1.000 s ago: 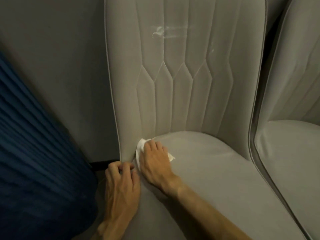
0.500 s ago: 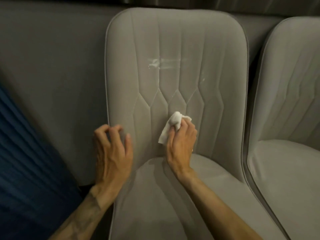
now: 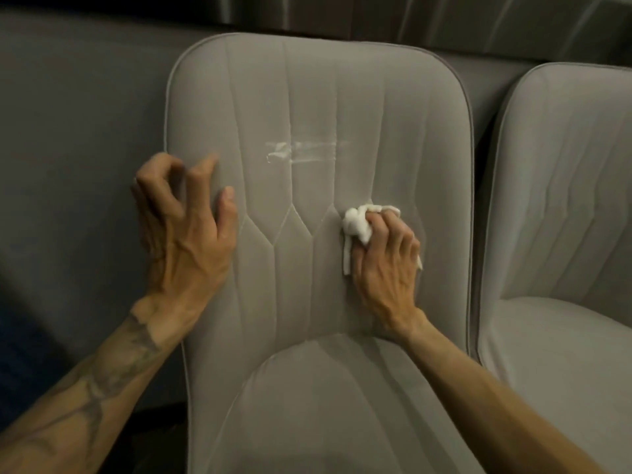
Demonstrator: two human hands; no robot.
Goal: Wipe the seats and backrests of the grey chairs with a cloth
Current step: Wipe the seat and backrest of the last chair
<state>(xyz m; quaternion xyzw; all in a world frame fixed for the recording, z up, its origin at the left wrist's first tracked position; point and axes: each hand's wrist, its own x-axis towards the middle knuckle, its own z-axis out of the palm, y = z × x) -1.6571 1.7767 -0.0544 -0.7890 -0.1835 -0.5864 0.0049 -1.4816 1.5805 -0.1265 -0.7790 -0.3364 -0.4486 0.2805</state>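
The right hand, closed around a crumpled white cloth, presses it against the lower middle of the quilted grey fabric chair backrest. A pale horizontal smear lies up and to the left of that hand, its long axis running side to side. The left hand, fingers loosely curled and holding nothing, braces the backrest's left edge; it looks about as near the smear. No containers are visible.
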